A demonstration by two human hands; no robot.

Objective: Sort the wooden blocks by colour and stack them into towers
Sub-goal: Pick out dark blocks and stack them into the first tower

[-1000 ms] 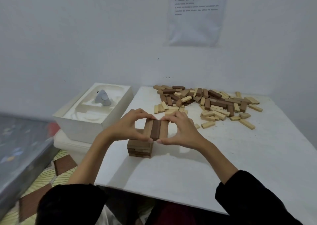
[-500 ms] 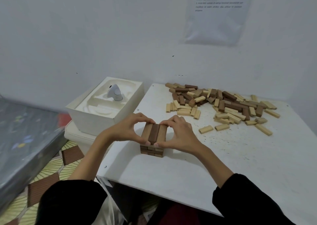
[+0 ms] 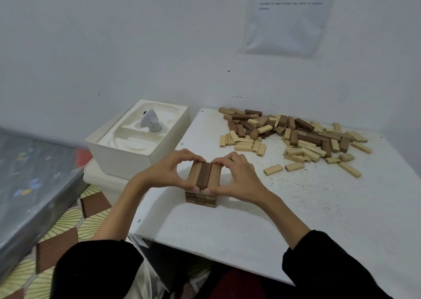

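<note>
I see the tower (image 3: pixel 204 175) pinched from both sides.
My left hand (image 3: pixel 167 174) and right hand (image 3: pixel 237 180) each pinch its top layer of three blocks, thumbs at the near ends and fingers curled over the far ends. It stands near the bench (image 3: pixel 296 219) front-left edge, well apart from the loose blocks (image 3: pixel 293 137) scattered by the wall.

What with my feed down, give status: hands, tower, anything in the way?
Left hand and right hand both pinching tower at top layer. Loose pile behind, apart from tower. Nothing in the way.

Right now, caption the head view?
Left hand and right hand pinch the top of a short brown wooden-block tower.
</note>
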